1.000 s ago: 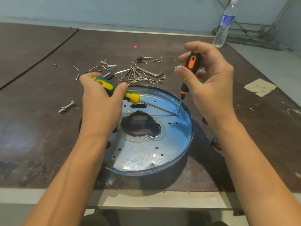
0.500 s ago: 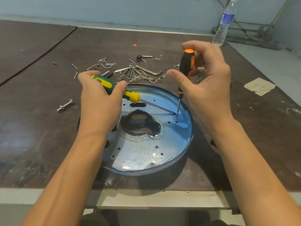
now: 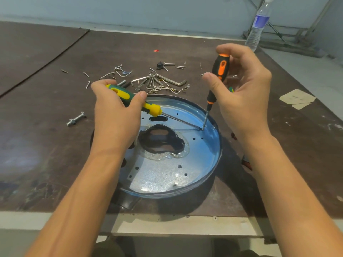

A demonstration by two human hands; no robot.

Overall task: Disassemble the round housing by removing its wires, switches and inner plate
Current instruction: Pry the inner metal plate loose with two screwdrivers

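Down at the bottom of the frame, both forearms reach in over the near edge of the dark table (image 3: 55,164), and right in the centre sits the round housing (image 3: 220,145), open side up, its shallow rim ringing the speckled inner plate (image 3: 159,175). There's a ragged dark opening (image 3: 159,140) in the middle of that plate with crumpled clear film (image 3: 161,157) around its lower edge. Left of centre, the left hand (image 3: 115,119) is wrapped around a green-and-yellow screwdriver (image 3: 150,108), shaft slanting low across the plate toward the right. The right hand (image 3: 245,101), centre right, pinches a black-and-orange screwdriver (image 3: 220,67) between thumb and fingers, standing nearly upright. Both tips meet at one spot on the plate's right side, just inside the rim. Out to the left, a lone bolt (image 3: 76,119) lies on the table. Beyond the housing, a heap of hex keys (image 3: 172,81) and bent wire, loose screws (image 3: 87,84) scattered to its left, a small black knob (image 3: 160,65) farther back, then a red scrap (image 3: 156,50). Far right, a torn paper piece (image 3: 297,98); upper right corner, a water bottle (image 3: 258,25).
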